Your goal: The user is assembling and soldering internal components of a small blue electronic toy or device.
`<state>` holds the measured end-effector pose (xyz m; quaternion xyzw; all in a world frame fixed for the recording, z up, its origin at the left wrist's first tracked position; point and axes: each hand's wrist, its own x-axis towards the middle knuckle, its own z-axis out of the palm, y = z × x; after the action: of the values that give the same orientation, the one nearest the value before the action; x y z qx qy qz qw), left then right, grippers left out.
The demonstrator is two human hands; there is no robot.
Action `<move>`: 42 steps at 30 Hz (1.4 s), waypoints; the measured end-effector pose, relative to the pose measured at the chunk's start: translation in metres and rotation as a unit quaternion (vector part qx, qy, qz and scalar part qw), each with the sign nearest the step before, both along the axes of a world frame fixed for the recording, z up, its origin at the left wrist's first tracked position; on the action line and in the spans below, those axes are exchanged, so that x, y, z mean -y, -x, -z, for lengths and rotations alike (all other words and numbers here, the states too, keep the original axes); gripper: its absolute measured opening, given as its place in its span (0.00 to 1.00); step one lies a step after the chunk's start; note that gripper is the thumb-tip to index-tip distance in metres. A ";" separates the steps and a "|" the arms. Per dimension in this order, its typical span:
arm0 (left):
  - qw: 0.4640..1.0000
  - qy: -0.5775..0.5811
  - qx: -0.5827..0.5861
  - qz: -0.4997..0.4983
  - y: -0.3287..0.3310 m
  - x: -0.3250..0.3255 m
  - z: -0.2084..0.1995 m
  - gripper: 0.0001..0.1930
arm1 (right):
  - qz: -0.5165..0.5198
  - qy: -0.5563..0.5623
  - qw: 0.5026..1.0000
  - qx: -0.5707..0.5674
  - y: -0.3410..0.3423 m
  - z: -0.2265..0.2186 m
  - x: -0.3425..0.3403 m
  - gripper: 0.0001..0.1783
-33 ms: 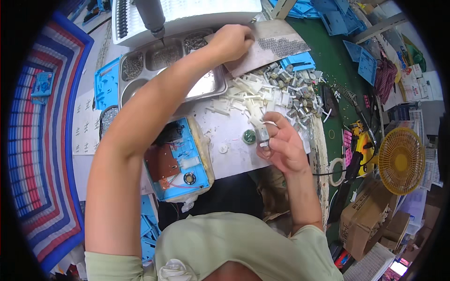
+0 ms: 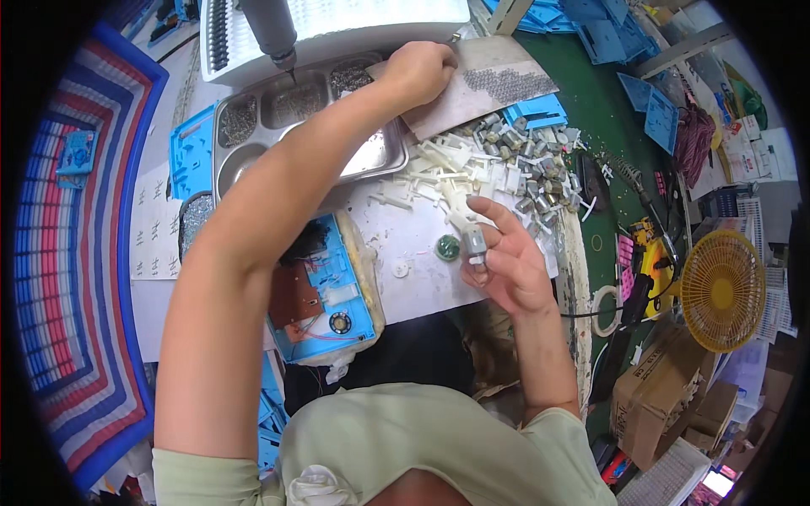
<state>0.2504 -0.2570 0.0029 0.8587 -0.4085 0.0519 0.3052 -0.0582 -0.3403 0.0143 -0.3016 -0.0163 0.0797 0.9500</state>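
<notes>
My left hand (image 2: 422,76) reaches far across the table to the left part of a pale board (image 2: 451,110), which carries a patch of small grey metal parts (image 2: 510,85). Its fingers are curled in; whatever they pinch is hidden. In my right hand (image 2: 515,270) is a small silver motor (image 2: 476,242), held by the thumb and fingers with the index finger raised. Just left of that hand stands a small round container of green stuff (image 2: 448,247). Beyond it lie a heap of white plastic parts (image 2: 443,164) and a pile of small motors (image 2: 531,164).
A steel compartment tray (image 2: 221,143) with small screws sits under a hanging electric screwdriver (image 2: 272,29). Nearer me, an open blue case (image 2: 350,295) with wires and a speaker rests on padding. A yellow fan (image 2: 721,289) and a cardboard box (image 2: 662,396) are on the right.
My right index finger has lifted a little, and the motor shows more clearly. The left hand has shifted slightly away from me. The blue case sits slightly differently in view.
</notes>
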 end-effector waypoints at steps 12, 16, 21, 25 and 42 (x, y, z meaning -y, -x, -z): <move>0.999 -0.010 0.024 -0.022 -0.002 0.050 0.017 0.10 | 0.084 0.095 0.991 -0.051 0.048 0.008 0.041 0.30; 0.996 0.043 0.012 -0.079 -0.009 0.058 0.029 0.12 | 0.111 0.222 0.966 -0.074 0.040 -0.003 0.040 0.25; 0.976 0.078 0.200 0.024 0.017 0.034 -0.006 0.07 | 0.081 0.546 0.834 -0.025 0.022 0.004 0.033 0.23; 0.969 0.228 0.006 0.097 0.086 -0.009 -0.056 0.09 | 0.047 0.714 0.698 0.022 0.011 -0.004 0.018 0.20; 0.895 0.246 -0.370 -0.038 0.286 -0.233 -0.046 0.07 | -0.003 0.608 0.794 -0.004 -0.009 -0.029 -0.016 0.23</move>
<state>-0.0357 -0.0237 0.0492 0.7281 -0.2071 -0.1587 0.6338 -0.0490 -0.3242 0.0431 -0.8165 0.0388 0.0773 0.5708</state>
